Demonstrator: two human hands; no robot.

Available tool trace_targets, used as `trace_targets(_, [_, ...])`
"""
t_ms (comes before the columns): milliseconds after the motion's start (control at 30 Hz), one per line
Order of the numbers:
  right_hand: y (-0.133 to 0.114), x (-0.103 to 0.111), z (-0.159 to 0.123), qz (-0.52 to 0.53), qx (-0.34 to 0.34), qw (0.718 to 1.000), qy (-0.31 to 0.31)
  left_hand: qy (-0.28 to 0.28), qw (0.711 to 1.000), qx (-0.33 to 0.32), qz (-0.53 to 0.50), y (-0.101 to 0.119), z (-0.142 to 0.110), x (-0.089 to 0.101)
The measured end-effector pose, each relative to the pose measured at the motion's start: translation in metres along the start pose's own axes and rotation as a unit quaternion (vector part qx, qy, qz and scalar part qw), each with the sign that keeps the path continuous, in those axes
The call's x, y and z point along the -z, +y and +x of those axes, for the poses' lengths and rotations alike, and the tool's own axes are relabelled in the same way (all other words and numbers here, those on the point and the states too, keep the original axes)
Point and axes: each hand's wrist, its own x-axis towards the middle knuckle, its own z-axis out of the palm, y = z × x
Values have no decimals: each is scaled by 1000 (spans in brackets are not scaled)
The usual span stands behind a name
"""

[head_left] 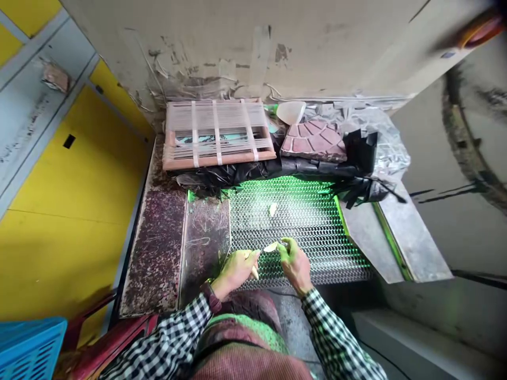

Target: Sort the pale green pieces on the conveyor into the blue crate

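Right hand (295, 262) pinches pale piece (271, 247) by 1 end above wire mesh (312, 221), close to near edge. Left hand (237, 268) curled just beside; cannot tell whether gripping anything. 2nd pale piece (273, 209) lies toward far edge. Likely best: light pinch, piece low.

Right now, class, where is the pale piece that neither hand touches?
In the head view, the pale piece lies just right of centre on the metal mesh, beyond the left hand and right hand.

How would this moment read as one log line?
left hand: over mesh; right hand: pale piece at fingertips; second pale piece: lying on mesh
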Motion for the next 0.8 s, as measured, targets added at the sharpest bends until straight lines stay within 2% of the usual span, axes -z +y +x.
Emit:
trace_targets(100, [-14, -1, -25, 113, -4, 985, -131, 77, 997, -4, -2, 3, 6, -7])
trace_targets(167, [-19, -4, -39, 175, -3, 968, -181, 121, 992, -24, 24, 9, 9, -14])
trace_targets(300, [-9, -5, -41, 233, -29, 963, -135, 131, 990, -31, -30, 15, 16, -28])
trace_targets(433, [2, 2, -32, 275, -43, 940, -195, 138, 988, -41, -61, 9, 25, -41])
trace_targets(500, [5, 5, -30, 292, -46, 934, -203, 149, 986, -49, -53, 5, 28, -47])
trace_targets(600, [16, 9, -26, 289, -44, 941, -172, 182, 980, -34, -77, 2, 29, -51])
trace_targets(667, [28, 13, -20, 231, -12, 965, -122, 187, 974, 0, -125, 0, 28, -50])
trace_targets(733, [43, 18, -12, 85, 62, 993, -44, 177, 966, 34, -183, -2, 25, -50])
trace_targets(800, [54, 23, -4, -66, 132, 989, 20, 171, 957, 47, -231, -2, 22, -49])
